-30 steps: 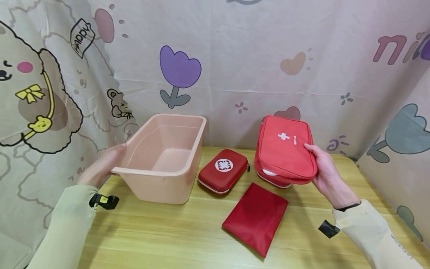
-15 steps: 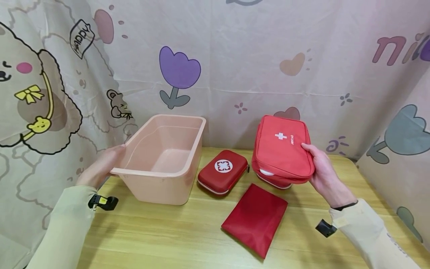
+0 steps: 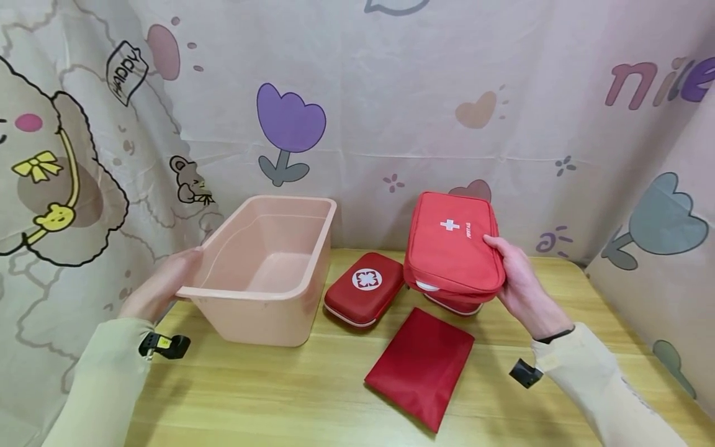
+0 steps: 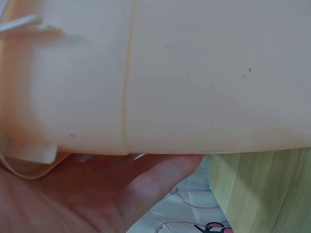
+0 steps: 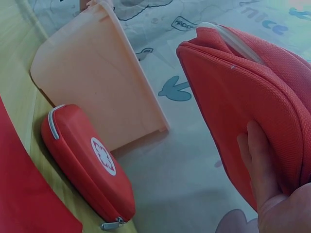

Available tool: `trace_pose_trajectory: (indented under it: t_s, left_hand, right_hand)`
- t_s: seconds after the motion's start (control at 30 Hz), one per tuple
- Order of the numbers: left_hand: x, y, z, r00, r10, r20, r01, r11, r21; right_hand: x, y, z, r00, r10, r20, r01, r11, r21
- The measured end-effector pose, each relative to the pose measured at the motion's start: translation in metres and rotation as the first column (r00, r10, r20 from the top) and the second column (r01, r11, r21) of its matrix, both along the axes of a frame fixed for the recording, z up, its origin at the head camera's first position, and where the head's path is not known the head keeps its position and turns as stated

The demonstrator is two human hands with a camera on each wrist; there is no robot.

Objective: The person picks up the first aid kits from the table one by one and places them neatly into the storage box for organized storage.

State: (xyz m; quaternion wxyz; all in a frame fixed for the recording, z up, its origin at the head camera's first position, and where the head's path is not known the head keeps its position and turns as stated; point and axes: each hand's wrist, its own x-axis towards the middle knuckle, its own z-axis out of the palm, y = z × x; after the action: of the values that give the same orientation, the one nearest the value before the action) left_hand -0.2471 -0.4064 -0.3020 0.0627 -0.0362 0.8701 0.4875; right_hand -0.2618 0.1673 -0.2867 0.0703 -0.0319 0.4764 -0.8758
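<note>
My right hand (image 3: 525, 288) grips a red first aid bag (image 3: 452, 242) with a white cross, thumb on its top face. In the right wrist view, straight fingers (image 5: 262, 160) lie against the underside of the bag. My left hand (image 3: 162, 282) touches the outer left side of a pale pink plastic bin (image 3: 296, 323), below the rim. In the left wrist view, one straight finger (image 4: 165, 172) runs along the bin wall; the other fingertips are hidden. The inside of the bin shows only bare plastic.
A red hard case (image 3: 363, 285) with a white round emblem lies right of the bin. Nearer is a flat red pouch (image 3: 421, 369). Another red case (image 3: 455, 305) shows partly beneath the held bag. A printed curtain (image 3: 363, 93) hangs behind the wooden table (image 3: 251, 397).
My right hand has moved a little to the left with the first aid bag. The left hand stays at the bin. The whole view has shifted slightly.
</note>
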Motion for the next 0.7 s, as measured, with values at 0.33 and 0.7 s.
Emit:
trace_pose_trajectory:
  t_s: [0.33, 0.7]
  left_hand:
    - [0.001, 0.000, -0.001, 1.000, 0.007, -0.015, -0.007, 1.000, -0.006]
    - [0.001, 0.000, -0.001, 1.000, 0.003, -0.011, -0.003, 1.000, -0.003]
  right_hand:
    - [-0.003, -0.010, 0.007, 1.000, 0.009, -0.018, -0.008, 1.000, 0.029]
    - [-0.009, -0.023, 0.006, 1.000, 0.007, -0.020, -0.006, 0.999, 0.054]
